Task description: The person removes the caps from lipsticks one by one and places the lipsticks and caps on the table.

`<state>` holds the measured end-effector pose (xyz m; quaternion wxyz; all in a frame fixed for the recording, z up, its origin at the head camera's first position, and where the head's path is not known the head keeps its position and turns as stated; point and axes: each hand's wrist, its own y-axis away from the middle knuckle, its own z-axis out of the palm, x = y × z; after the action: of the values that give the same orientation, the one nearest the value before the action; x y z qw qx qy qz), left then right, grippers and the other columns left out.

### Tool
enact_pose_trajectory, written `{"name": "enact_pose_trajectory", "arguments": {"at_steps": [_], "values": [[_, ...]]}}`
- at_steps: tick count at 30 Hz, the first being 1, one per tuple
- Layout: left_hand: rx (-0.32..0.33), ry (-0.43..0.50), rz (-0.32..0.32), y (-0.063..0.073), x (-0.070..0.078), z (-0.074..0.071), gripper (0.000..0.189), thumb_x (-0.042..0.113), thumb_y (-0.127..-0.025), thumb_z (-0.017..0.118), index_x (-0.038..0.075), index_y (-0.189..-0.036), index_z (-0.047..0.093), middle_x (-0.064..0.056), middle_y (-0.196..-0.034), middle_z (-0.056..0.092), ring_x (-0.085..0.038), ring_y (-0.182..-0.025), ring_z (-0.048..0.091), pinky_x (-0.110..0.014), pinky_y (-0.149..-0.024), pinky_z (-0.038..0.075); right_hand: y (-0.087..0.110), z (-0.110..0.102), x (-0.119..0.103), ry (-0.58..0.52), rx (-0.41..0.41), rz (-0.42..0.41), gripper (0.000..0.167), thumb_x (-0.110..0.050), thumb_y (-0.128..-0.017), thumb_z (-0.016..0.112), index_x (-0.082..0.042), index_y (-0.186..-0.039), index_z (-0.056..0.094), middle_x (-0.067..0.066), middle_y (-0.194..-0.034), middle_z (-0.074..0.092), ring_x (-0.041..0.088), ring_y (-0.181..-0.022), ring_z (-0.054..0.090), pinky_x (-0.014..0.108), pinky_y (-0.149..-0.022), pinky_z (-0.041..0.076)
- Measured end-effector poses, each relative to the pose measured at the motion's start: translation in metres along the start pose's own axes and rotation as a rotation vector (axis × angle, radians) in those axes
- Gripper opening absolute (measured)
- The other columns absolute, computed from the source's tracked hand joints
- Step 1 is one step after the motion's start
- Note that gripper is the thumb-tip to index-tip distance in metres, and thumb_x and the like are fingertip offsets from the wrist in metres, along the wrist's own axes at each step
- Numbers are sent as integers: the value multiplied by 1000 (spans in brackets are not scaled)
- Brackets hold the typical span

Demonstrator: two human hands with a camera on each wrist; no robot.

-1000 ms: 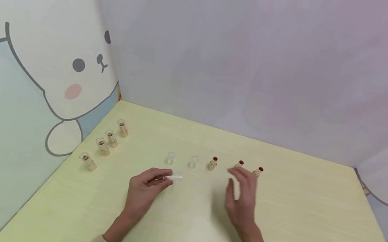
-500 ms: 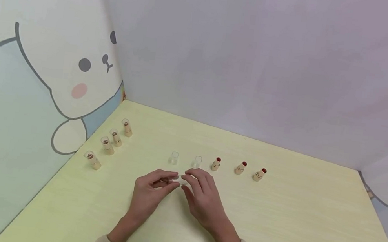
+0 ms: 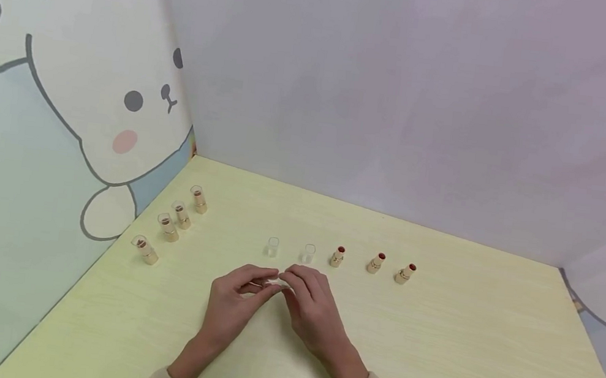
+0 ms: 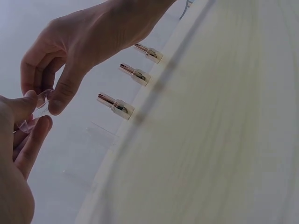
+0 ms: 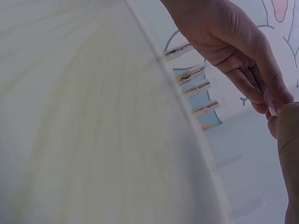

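In the head view my left hand (image 3: 231, 304) and right hand (image 3: 318, 315) meet over the near middle of the table. Between them is a clear lipstick cap (image 4: 42, 106), pinched by the fingertips of both hands and mostly covered by them. Faint lettering shows on its wall in the left wrist view. Just beyond the hands stand two more clear caps, one (image 3: 273, 247) on the left and one (image 3: 309, 253) behind the right fingers. To their right are three uncapped lipsticks with red tips and gold bases: one (image 3: 337, 256), another (image 3: 376, 263) and the rightmost (image 3: 405, 274).
Several gold lipsticks (image 3: 168, 228) with clear caps on stand in a slanted row along the table's left side. The pale wooden table (image 3: 487, 331) meets a plain wall (image 3: 379, 98) at the back and a bunny-printed wall (image 3: 65, 127) on the left.
My right hand has moved left from near the uncapped lipsticks to the left hand, and its fingers have taken hold of the cap. The left hand has kept its grip.
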<state>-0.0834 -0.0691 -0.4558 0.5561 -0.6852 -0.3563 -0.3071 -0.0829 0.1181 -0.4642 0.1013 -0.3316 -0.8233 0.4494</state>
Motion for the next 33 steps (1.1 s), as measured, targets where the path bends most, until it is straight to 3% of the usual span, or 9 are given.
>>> {"name": "enact_pose_trajectory", "arguments": {"at_steps": [5, 11, 13, 18, 21, 24, 26, 28, 33], "values": [[-28, -62, 14, -3, 5, -3, 29, 6, -85, 85, 14, -112, 78, -6, -102, 79, -14, -88, 74, -23, -74, 63, -1, 1, -2, -21, 13, 21, 21, -9, -103, 64, -5, -123, 69, 7, -119, 65, 22, -106, 63, 33, -92, 53], [-39, -209, -63, -9, 14, -17, 32, 13, -91, 81, 16, -122, 74, 0, -110, 78, -10, -93, 72, -19, -78, 62, 0, 1, -2, -54, 2, 85, 37, 4, -93, 72, -6, -128, 68, 11, -119, 63, 22, -106, 61, 29, -88, 57], [18, -272, -46, -13, 15, -27, 32, 10, -92, 80, 13, -123, 74, -2, -111, 78, -10, -93, 72, -15, -80, 60, 1, 1, -1, -63, 7, 116, 42, 7, -88, 75, -6, -128, 67, 12, -120, 62, 22, -106, 60, 29, -86, 57], [275, -413, 68, -27, 15, -69, 30, -7, -88, 79, 2, -116, 76, -12, -109, 78, -12, -93, 68, -5, -83, 53, 3, 3, 2, -94, 27, 203, 44, 9, -86, 76, -5, -127, 66, 12, -124, 62, 22, -111, 62, 29, -87, 57], [403, -531, 93, -32, 12, -96, 31, -9, -85, 80, 1, -114, 76, -17, -109, 76, -16, -96, 63, -1, -86, 44, 4, 7, 3, -108, 27, 252, 41, 9, -88, 74, -4, -125, 65, 12, -125, 62, 22, -114, 64, 30, -89, 58], [465, -650, 81, -33, 8, -118, 36, -7, -82, 83, -1, -116, 74, -22, -120, 71, -33, -106, 60, -21, -96, 41, 5, 10, 3, -115, 21, 304, 38, 8, -90, 71, -3, -125, 63, 11, -127, 62, 22, -115, 65, 32, -90, 59], [469, -697, 40, -33, 5, -129, 43, -6, -81, 85, -3, -122, 71, -27, -131, 64, -46, -117, 53, -41, -99, 38, 4, 13, 3, -120, 24, 339, 37, 7, -90, 71, -3, -125, 62, 10, -127, 61, 22, -111, 66, 34, -88, 61], [445, -716, -47, -32, 2, -138, 52, -3, -81, 85, -4, -130, 65, -30, -142, 55, -54, -127, 44, -59, -99, 33, 3, 17, 2, -122, 29, 372, 37, 7, -90, 71, -4, -124, 62, 10, -126, 61, 22, -106, 67, 37, -84, 62], [344, -681, -371, -29, -5, -150, 70, 4, -89, 81, -4, -150, 46, -32, -153, 39, -55, -140, 33, -68, -109, 31, -1, 28, -1, -95, 12, 504, 33, -1, -93, 75, -6, -122, 63, 8, -118, 64, 20, -90, 66, 29, -71, 60]]}}
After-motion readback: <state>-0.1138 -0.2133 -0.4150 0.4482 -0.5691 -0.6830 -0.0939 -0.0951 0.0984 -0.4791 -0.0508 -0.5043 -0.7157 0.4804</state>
